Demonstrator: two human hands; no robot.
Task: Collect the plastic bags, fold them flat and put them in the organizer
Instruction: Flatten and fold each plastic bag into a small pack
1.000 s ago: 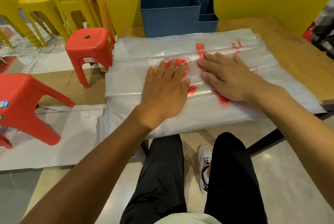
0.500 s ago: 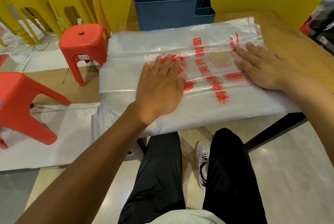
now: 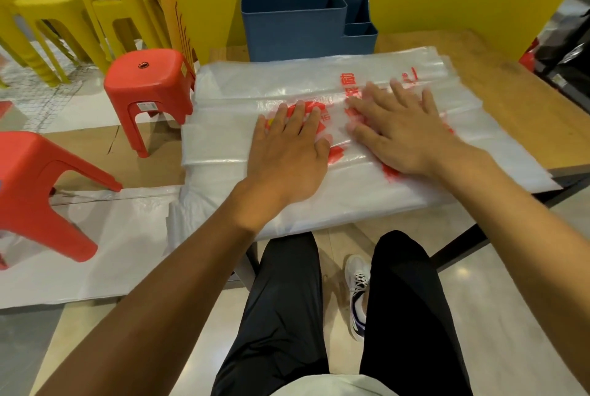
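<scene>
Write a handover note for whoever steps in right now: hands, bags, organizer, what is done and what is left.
Left hand: open, palm flat, pressing the plastic bags near their middle. No grip on anything.
Right hand: open, fingers spread, flat on the bags just right of the left hand.
Bags: a clear stack with red print, spread across the wooden table, the near and left edges hanging over the side.
Organizer: blue, upright at the back of the table, behind the bags; no bags visible in it.
Done: bags collected and laid flat.
Left: fold them down and put them in the organizer.
</scene>
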